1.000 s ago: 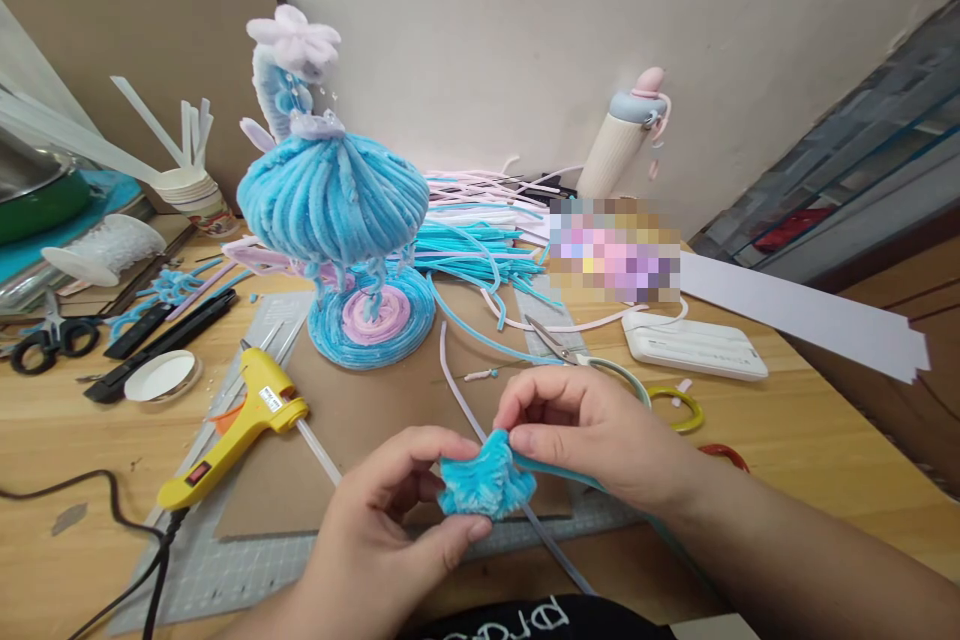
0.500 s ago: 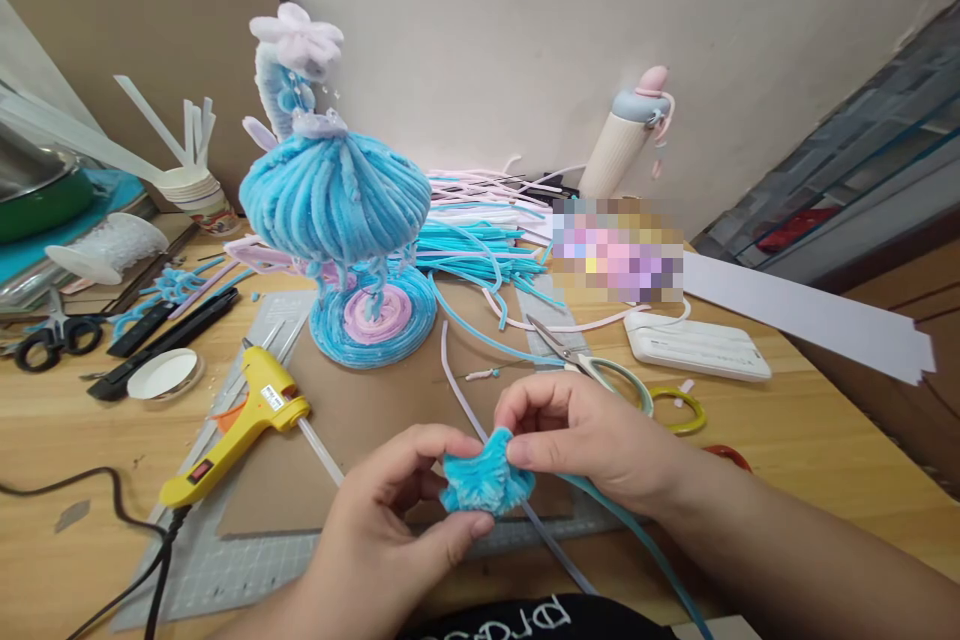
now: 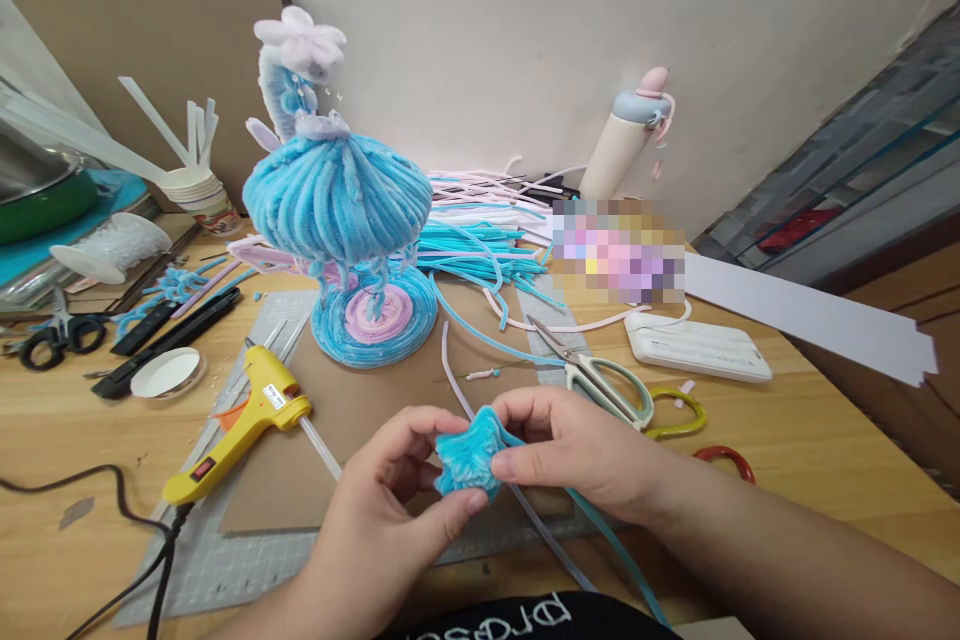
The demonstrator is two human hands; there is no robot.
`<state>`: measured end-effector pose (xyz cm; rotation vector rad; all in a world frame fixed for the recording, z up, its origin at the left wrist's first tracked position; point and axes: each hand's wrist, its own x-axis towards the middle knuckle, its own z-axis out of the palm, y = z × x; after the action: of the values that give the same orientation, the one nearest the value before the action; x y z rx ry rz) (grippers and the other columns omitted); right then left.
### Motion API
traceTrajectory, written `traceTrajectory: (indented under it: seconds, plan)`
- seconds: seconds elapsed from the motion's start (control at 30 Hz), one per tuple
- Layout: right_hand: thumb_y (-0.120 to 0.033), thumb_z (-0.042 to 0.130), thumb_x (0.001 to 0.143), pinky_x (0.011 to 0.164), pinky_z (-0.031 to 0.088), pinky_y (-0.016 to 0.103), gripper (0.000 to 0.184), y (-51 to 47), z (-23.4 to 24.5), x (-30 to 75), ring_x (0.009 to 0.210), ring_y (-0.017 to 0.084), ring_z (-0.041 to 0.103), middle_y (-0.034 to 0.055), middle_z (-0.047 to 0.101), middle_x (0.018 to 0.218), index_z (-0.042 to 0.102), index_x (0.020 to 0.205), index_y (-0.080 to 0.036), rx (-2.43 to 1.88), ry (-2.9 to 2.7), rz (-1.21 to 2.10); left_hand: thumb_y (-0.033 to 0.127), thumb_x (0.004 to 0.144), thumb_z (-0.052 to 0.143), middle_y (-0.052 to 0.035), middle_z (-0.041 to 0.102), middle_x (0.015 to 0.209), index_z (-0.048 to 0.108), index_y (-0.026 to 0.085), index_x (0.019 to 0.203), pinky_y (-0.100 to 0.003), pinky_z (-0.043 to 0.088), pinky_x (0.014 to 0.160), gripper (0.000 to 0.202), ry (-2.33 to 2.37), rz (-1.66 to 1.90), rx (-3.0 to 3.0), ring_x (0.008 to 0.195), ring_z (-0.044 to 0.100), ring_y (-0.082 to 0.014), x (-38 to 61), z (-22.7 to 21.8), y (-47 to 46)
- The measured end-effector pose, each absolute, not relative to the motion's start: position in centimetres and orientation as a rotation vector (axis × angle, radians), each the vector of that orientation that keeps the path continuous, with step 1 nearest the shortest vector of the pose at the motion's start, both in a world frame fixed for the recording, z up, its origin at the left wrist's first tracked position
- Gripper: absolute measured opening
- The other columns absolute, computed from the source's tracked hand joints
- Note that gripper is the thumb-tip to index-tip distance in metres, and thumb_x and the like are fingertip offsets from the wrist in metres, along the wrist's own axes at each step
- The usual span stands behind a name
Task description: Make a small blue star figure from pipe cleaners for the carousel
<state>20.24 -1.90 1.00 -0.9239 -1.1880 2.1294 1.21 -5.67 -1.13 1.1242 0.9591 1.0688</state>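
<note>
Between my two hands is a small fuzzy blue pipe-cleaner piece (image 3: 466, 460) with a ruffled, star-like outline. My left hand (image 3: 401, 505) grips it from the left, thumb below and fingers above and behind. On its right side, my right hand (image 3: 559, 445) pinches its edge with thumb and forefinger. A blue pipe-cleaner strand (image 3: 615, 545) runs from under my right hand toward the lower right. Beyond my hands stands a blue pipe-cleaner lamp-like figure (image 3: 337, 195) on a round blue and pink coiled base (image 3: 375, 315).
A yellow glue gun (image 3: 240, 425) lies on the left of the brown board (image 3: 277, 490). Green-handled scissors (image 3: 607, 385) lie to the right, near a white power bank (image 3: 697, 348). Behind are bundled pipe cleaners (image 3: 480, 250) and a tilted bottle (image 3: 619, 140).
The blue piece has turned and tilted, showing more of its star outline. My right hand has shifted slightly left and down, with the strand's lower end moving left.
</note>
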Motion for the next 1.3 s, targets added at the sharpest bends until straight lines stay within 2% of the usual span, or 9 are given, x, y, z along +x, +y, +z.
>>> traceTrajectory:
  seconds: [0.1, 0.23, 0.4, 0.67, 0.8, 0.97, 1.2, 1.3]
  plan:
    - [-0.026, 0.077, 0.071, 0.071, 0.043, 0.021, 0.021, -1.88, 0.9, 19.99, 0.072, 0.008, 0.057, -0.0013, 0.066, 0.078, 0.067, 0.083, -0.013, -0.926, -1.177, 2.125, 0.011, 0.069, 0.077, 0.0025, 0.072, 0.089, 0.062, 0.029, 0.106, -0.015, 0.054, 0.063, 0.044, 0.951, 1.078, 1.103, 0.072, 0.065, -0.0091, 1.33, -0.99, -5.49]
    - [-0.028, 0.077, 0.071, 0.07, 0.043, 0.022, 0.02, -1.94, 0.84, 19.89, 0.07, 0.008, 0.057, -0.0011, 0.065, 0.076, 0.067, 0.081, -0.013, -0.918, -1.154, 2.124, 0.013, 0.068, 0.077, 0.0003, 0.074, 0.091, 0.068, 0.027, 0.102, -0.017, 0.056, 0.069, 0.038, 0.98, 1.034, 1.126, 0.075, 0.068, -0.0108, 1.22, -0.79, -5.37]
    - [-0.028, 0.076, 0.072, 0.072, 0.042, 0.022, 0.022, -2.08, 0.94, 19.81, 0.072, 0.009, 0.055, -0.0012, 0.065, 0.079, 0.068, 0.087, -0.014, -0.934, -1.217, 2.09, 0.012, 0.069, 0.077, 0.0012, 0.073, 0.098, 0.069, 0.03, 0.101, -0.017, 0.056, 0.073, 0.038, 1.014, 1.102, 1.167, 0.08, 0.069, -0.0114, 0.88, -1.14, -5.75]
    - [-0.039, 0.078, 0.068, 0.071, 0.042, 0.025, 0.033, -2.21, 0.9, 19.66, 0.072, 0.012, 0.056, 0.0023, 0.066, 0.078, 0.07, 0.085, -0.011, -0.986, -1.241, 2.086, 0.015, 0.07, 0.076, -0.0033, 0.068, 0.104, 0.063, 0.033, 0.118, -0.023, 0.055, 0.078, 0.052, 1.017, 1.051, 1.459, 0.093, 0.066, -0.018, 0.64, -1.22, -5.49]
    - [-0.042, 0.079, 0.065, 0.073, 0.042, 0.027, 0.037, -2.27, 1.11, 19.6, 0.073, 0.013, 0.057, 0.003, 0.067, 0.078, 0.07, 0.085, -0.011, -1.011, -1.241, 2.079, 0.016, 0.072, 0.075, -0.0054, 0.067, 0.108, 0.062, 0.032, 0.12, -0.025, 0.054, 0.078, 0.053, 1.04, 1.059, 1.461, 0.094, 0.065, -0.0195, 0.57, -1.23, -5.59]
    - [-0.043, 0.08, 0.062, 0.072, 0.043, 0.028, 0.039, -2.35, 1.21, 19.53, 0.073, 0.015, 0.058, 0.0031, 0.067, 0.077, 0.071, 0.082, -0.012, -1.029, -1.248, 2.066, 0.018, 0.073, 0.074, -0.0054, 0.068, 0.107, 0.064, 0.031, 0.117, -0.028, 0.055, 0.077, 0.047, 1.035, 1.033, 1.445, 0.092, 0.066, -0.0202, 0.6, -1.13, -5.69]
    - [-0.041, 0.076, 0.07, 0.073, 0.045, 0.028, 0.033, -2.61, 0.77, 19.49, 0.072, 0.014, 0.059, 0.0041, 0.069, 0.08, 0.071, 0.087, -0.013, -1.021, -1.263, 2.026, 0.019, 0.064, 0.081, -0.0019, 0.068, 0.093, 0.066, 0.029, 0.11, -0.028, 0.052, 0.079, 0.05, 1.107, 1.081, 1.614, 0.087, 0.065, -0.0183, 0.9, -0.78, -5.35]
    - [-0.041, 0.077, 0.069, 0.071, 0.045, 0.027, 0.033, -2.63, 0.78, 19.45, 0.07, 0.013, 0.059, 0.004, 0.069, 0.078, 0.071, 0.084, -0.012, -1.038, -1.256, 2.025, 0.019, 0.064, 0.081, -0.0018, 0.07, 0.093, 0.067, 0.029, 0.107, -0.026, 0.054, 0.077, 0.047, 1.108, 1.082, 1.554, 0.086, 0.066, -0.0175, 0.96, -0.88, -5.4]
